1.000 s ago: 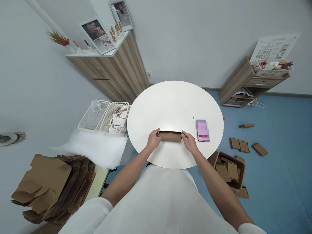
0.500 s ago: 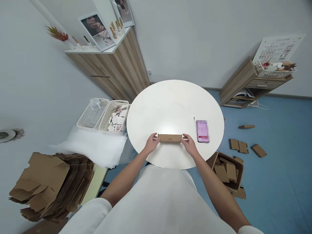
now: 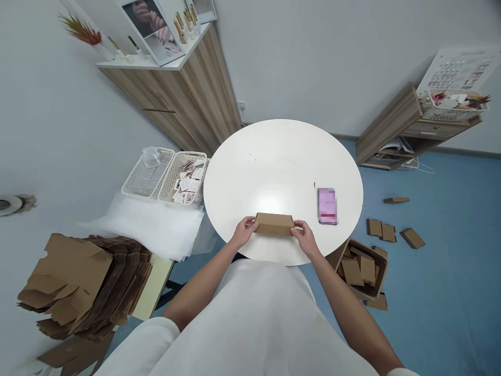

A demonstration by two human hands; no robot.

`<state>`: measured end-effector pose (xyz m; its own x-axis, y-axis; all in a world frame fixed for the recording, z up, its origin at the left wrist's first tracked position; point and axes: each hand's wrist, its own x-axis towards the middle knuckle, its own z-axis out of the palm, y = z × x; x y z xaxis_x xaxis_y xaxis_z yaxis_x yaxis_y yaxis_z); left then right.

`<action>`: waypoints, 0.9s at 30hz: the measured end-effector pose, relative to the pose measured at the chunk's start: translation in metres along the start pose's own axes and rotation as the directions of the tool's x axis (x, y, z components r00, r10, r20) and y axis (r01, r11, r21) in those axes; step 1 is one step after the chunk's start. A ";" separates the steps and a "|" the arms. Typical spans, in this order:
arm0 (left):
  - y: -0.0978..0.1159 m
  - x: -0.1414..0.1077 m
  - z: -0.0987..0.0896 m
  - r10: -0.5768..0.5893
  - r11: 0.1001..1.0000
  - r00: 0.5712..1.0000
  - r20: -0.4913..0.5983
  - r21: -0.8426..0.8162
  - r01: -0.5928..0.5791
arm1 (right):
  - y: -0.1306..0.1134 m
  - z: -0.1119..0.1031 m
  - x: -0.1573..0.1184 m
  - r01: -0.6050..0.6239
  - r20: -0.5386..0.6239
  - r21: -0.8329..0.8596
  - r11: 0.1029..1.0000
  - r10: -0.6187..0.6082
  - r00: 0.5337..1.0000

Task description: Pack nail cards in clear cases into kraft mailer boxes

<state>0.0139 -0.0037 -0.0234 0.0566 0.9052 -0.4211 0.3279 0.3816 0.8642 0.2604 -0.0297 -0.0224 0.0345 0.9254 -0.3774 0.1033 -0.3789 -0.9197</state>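
Between my two hands, at the near side of the round white table (image 3: 282, 162), is a small closed cardboard box (image 3: 274, 223). My left hand (image 3: 245, 231) grips its left end, with the thumb at the front and the fingers behind. At the other end, my right hand (image 3: 304, 237) holds the box the same way. The top and the front side of the box both show. A phone with a pink, blurred screen (image 3: 327, 206) lies on the table to the right of my right hand.
Left of the table are two white baskets, one holding cards (image 3: 188, 183), then white sheets (image 3: 152, 224) and a stack of flat cardboard (image 3: 78, 277). At right, a carton of small boxes (image 3: 360, 266) stands on the blue floor, with loose boxes (image 3: 413, 238) beyond it.
The box has tipped so that its top face now shows along with its front. Both hands stay on its ends. The whole view has shifted slightly.
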 end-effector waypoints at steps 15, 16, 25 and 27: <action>-0.031 -0.006 -0.015 -0.054 0.992 0.992 0.117 0.118 0.040 | 0.033 0.048 -0.035 -0.144 -0.140 0.011 0.990 0.144 0.980; -0.032 -0.005 -0.017 -0.062 0.991 0.990 0.123 0.124 0.046 | 0.033 0.050 -0.037 -0.159 -0.178 0.000 0.987 0.157 0.971; -0.033 0.005 -0.035 -0.046 0.998 0.980 0.194 0.059 0.035 | 0.015 0.045 -0.046 -0.296 -0.304 0.069 0.953 0.302 0.903; -0.027 0.006 -0.038 -0.061 0.998 0.976 0.211 0.036 0.054 | 0.004 0.043 -0.046 -0.345 -0.249 0.119 0.931 0.365 0.897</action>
<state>-0.0301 -0.0016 -0.0386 0.2342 0.8206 -0.5214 0.3638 0.4234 0.8297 0.2166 -0.0743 -0.0136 0.3162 0.6938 -0.6470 -0.0344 -0.6731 -0.7387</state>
